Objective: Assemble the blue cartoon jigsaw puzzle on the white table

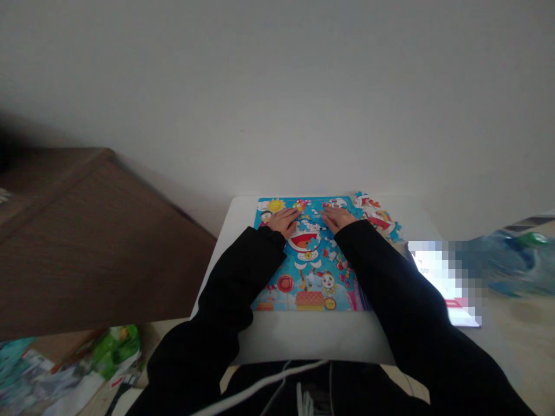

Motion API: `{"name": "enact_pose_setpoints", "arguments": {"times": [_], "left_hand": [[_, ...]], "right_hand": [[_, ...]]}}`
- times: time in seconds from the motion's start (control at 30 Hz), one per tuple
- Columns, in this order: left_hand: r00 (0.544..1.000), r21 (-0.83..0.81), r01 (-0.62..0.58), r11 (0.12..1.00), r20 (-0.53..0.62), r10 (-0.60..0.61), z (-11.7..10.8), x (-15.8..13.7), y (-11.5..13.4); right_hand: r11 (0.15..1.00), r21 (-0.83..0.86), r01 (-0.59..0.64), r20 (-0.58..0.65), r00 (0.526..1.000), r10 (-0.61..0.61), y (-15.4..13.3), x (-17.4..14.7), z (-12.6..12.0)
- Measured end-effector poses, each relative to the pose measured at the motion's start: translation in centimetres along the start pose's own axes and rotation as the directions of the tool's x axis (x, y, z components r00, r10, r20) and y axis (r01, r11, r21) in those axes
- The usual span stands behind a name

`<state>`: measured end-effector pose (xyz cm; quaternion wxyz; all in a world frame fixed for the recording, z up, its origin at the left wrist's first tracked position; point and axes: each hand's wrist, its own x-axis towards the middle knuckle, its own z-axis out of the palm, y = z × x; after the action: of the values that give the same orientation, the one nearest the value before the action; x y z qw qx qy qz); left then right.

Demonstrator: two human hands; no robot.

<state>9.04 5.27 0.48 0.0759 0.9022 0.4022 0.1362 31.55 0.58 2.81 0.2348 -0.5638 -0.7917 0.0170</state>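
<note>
A jigsaw puzzle point(284, 263) with a blue cartoon picture lies flat on a small white table. My left hand point(284, 221) rests on its upper left part, fingers stretched out over the pieces near a sun picture. Over the upper right part is my right hand point(339, 218), its fingers extended towards the left and touching the puzzle. Small loose pieces show between the two hands. A few more pieces lie on top of the picture's middle, by the red mouth of the cartoon figure. What is under the palms is hidden.
Loose puzzle pieces point(381, 222) are heaped right of the puzzle. A lit screen point(433, 271), partly pixelated, sits at the right edge of the white table point(303, 335). A plastic bottle point(515, 260) is beyond. At left stand a brown cabinet point(108, 248) and bags point(117, 352). A white cable point(260, 386) crosses below.
</note>
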Motion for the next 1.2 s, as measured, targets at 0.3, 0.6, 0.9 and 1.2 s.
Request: {"name": "enact_pose_setpoints", "arguments": {"times": [0.3,0.6,0.9,1.2], "left_hand": [[1.000,-0.061,0.006,0.998,0.016,-0.005,-0.2,0.2,-0.4],[1.000,-0.139,0.005,0.990,0.023,-0.002,-0.4,0.3,-0.9],[0.999,-0.223,0.012,0.975,-0.047,-0.023,-0.4,0.1,-1.0],[0.992,-0.164,0.082,0.983,-0.086,-0.097,-2.9,-0.4,-0.3]], "right_hand": [[0.928,-0.089,-0.361,0.140,0.918,0.371,4.6,-0.2,-4.9],[0.970,-0.168,-0.178,0.385,0.894,0.231,3.6,0.7,-3.0],[0.861,0.176,-0.477,0.237,0.869,0.433,5.6,-0.4,-1.9],[0.712,0.458,-0.532,0.092,0.825,0.558,4.5,-1.3,-3.6]]}}
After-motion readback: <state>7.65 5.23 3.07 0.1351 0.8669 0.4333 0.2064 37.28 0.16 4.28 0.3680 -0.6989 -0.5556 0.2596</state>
